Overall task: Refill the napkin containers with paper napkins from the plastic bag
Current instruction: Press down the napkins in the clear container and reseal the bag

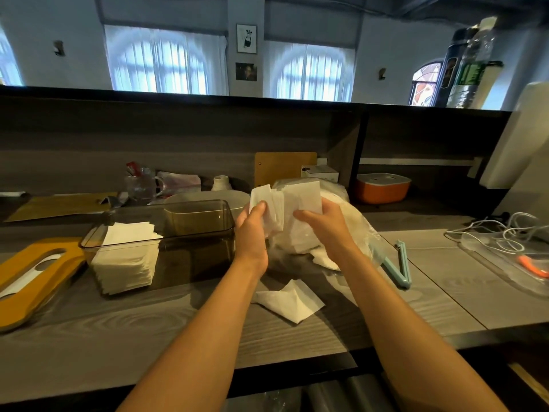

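Both my hands hold a bunch of white paper napkins [294, 200] above the clear plastic bag [353, 221] in the middle of the counter. My left hand [252, 227] grips the bunch's left side with curled fingers. On the right side, my right hand [323, 221] holds it, thumb in front. More napkins lie inside the bag. To the left stands a smoky transparent napkin container [196, 230], with a napkin stack [126, 257] filling its left part. One loose napkin [288, 301] lies on the counter in front of the bag.
A wooden yellow lid [35, 278] with a slot lies at the left. A light-blue bag clip [399, 266] rests right of the bag, with white cables [499, 233] beyond. A glass mug [142, 182], a second container [208, 197] and an orange box [381, 188] sit behind.
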{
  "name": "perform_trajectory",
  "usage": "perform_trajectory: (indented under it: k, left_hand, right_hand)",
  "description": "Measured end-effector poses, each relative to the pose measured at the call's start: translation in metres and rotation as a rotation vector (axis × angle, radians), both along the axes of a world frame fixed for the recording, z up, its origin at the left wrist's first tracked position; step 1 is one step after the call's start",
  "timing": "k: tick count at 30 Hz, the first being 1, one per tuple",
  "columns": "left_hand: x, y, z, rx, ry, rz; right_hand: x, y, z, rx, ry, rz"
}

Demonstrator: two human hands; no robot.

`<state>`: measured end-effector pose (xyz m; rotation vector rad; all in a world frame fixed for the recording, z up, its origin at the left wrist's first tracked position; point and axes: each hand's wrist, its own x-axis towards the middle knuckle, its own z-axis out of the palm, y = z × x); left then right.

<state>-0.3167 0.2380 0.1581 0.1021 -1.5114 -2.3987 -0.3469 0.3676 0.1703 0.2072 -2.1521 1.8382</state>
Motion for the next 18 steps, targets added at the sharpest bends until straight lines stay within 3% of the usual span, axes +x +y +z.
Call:
perform_trajectory:
  k: [12,18]
  left_hand:
    - [-0.002,0.008,-0.007,-0.286,0.07,-0.038]
    - [-0.001,0.009,-0.006,-0.221,0.06,-0.071]
  right_hand:
    - [0.008,-0.014,-0.002,0.08,-0.05,0.111]
    - [0.006,-0.01,-0.001,0.081,-0.048,0.033]
